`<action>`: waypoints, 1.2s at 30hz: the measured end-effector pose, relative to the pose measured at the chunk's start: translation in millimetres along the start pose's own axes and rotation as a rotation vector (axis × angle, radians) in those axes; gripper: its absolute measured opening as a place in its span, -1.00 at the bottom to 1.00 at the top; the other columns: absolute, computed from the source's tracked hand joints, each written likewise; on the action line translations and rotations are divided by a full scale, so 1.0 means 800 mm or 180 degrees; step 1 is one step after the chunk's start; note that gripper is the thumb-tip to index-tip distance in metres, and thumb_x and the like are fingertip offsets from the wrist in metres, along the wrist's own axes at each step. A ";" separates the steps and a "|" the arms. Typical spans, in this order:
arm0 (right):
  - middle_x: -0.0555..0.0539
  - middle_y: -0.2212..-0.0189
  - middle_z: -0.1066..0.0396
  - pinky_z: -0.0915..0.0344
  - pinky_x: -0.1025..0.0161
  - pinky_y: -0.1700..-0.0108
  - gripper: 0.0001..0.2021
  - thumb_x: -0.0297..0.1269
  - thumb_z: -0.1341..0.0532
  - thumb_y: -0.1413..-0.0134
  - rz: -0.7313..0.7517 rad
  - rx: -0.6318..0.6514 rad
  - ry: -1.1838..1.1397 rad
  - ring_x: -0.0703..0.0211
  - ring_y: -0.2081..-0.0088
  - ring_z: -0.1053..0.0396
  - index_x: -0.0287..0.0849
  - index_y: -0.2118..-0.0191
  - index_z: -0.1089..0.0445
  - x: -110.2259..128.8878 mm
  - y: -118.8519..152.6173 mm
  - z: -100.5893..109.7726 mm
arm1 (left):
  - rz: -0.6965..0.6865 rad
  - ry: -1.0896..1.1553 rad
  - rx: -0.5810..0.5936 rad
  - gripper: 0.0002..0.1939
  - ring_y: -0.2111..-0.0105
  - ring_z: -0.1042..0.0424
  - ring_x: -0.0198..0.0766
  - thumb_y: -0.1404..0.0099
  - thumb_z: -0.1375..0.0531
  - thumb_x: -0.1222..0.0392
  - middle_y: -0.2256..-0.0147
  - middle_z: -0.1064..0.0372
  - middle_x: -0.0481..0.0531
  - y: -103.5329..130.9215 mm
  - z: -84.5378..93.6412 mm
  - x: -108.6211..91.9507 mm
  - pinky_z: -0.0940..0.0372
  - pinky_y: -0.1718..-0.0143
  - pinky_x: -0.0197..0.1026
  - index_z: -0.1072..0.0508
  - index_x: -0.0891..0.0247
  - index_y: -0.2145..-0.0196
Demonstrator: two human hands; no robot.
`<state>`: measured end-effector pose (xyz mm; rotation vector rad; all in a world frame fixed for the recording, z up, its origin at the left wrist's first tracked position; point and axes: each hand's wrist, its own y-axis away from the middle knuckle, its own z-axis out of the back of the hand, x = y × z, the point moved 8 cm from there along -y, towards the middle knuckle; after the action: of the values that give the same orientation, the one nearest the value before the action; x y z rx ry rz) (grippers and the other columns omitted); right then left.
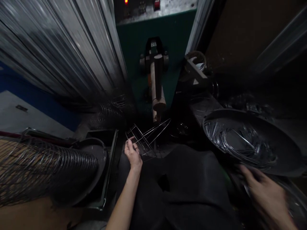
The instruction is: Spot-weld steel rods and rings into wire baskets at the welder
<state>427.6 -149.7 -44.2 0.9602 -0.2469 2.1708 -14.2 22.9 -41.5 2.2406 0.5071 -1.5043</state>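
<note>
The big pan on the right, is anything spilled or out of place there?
Nothing looks clearly damaged. The loose wires in the pan lie in an uneven tangle, unlike the wire stack at left. Shiny pieces behind the pan might be strays, but it's too dark to tell.

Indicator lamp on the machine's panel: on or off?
On. The lamp glows bright red at the top edge of the panel as seen.

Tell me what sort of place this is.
Probably a metal workshop for wire goods: there is a green machine with a red light, a bowl of shiny wire pieces, and a long stack of wire frames on the left.
</note>
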 end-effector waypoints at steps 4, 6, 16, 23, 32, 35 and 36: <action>-0.14 0.47 -0.47 -0.36 0.12 0.38 -0.55 0.09 -0.27 0.29 -0.0169 0.0834 -0.1531 0.01 0.43 -0.42 -0.19 0.33 -0.43 0.111 0.015 -0.098 | -0.0010 0.0018 -0.0017 -0.66 0.75 0.18 -0.52 -0.24 -0.09 -0.09 0.70 0.14 -0.24 -0.001 0.003 -0.005 0.23 0.75 -0.43 -0.37 0.27 0.28; -0.14 0.45 -0.47 -0.39 0.16 0.36 -0.54 0.05 -0.35 0.34 -0.0084 0.1300 -0.2045 0.03 0.39 -0.45 -0.22 0.35 -0.44 0.155 0.023 -0.141 | 0.0020 0.0007 -0.0012 -0.67 0.75 0.19 -0.52 -0.24 -0.09 -0.08 0.70 0.14 -0.24 -0.002 0.005 -0.007 0.23 0.75 -0.42 -0.36 0.26 0.29; -0.08 0.55 -0.42 -0.36 0.36 0.52 -0.61 -0.11 -0.47 0.41 -0.0254 0.1672 -0.2980 0.17 0.49 -0.44 -0.28 0.46 -0.41 0.257 0.019 -0.226 | 0.0148 0.0099 -0.0016 -0.68 0.76 0.19 -0.53 -0.23 -0.11 -0.07 0.69 0.14 -0.24 -0.009 0.015 -0.008 0.22 0.77 -0.43 -0.37 0.25 0.27; -0.03 0.57 -0.38 -0.19 0.44 0.64 -0.59 -0.09 -0.47 0.44 -0.0316 0.1632 -0.3274 0.28 0.57 -0.36 -0.27 0.47 -0.39 0.279 0.025 -0.231 | 0.0184 0.0089 0.0057 -0.64 0.76 0.17 -0.53 -0.19 -0.14 -0.10 0.71 0.14 -0.25 -0.015 0.014 -0.002 0.22 0.77 -0.47 -0.38 0.28 0.27; -0.04 0.52 -0.41 -0.14 0.46 0.64 -0.62 -0.23 -0.49 0.50 -0.0801 0.1846 -0.3452 0.32 0.53 -0.33 -0.27 0.46 -0.42 0.284 0.043 -0.232 | 0.0178 -0.0062 0.0055 -0.57 0.73 0.13 -0.53 -0.16 -0.16 -0.16 0.70 0.12 -0.25 -0.019 0.014 -0.004 0.19 0.73 -0.48 -0.40 0.31 0.27; -0.06 0.51 -0.42 -0.14 0.44 0.65 -0.65 -0.27 -0.48 0.48 -0.0861 0.1808 -0.3467 0.29 0.53 -0.33 -0.26 0.45 -0.42 0.285 0.044 -0.230 | 0.0215 -0.0101 0.0069 -0.56 0.72 0.11 -0.53 -0.16 -0.16 -0.17 0.69 0.12 -0.24 -0.018 0.012 -0.005 0.19 0.72 -0.47 -0.40 0.31 0.26; -0.06 0.51 -0.42 -0.15 0.44 0.65 -0.66 -0.28 -0.48 0.48 -0.0894 0.1781 -0.3466 0.29 0.54 -0.33 -0.25 0.46 -0.43 0.285 0.044 -0.229 | 0.0215 -0.0094 0.0087 -0.56 0.72 0.11 -0.53 -0.17 -0.15 -0.16 0.69 0.13 -0.24 -0.019 0.012 -0.005 0.18 0.71 -0.46 -0.40 0.31 0.25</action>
<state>197.9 31.6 -8.7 2.2791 0.0133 1.2727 -30.4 30.7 -43.0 2.2297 0.4003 -1.5164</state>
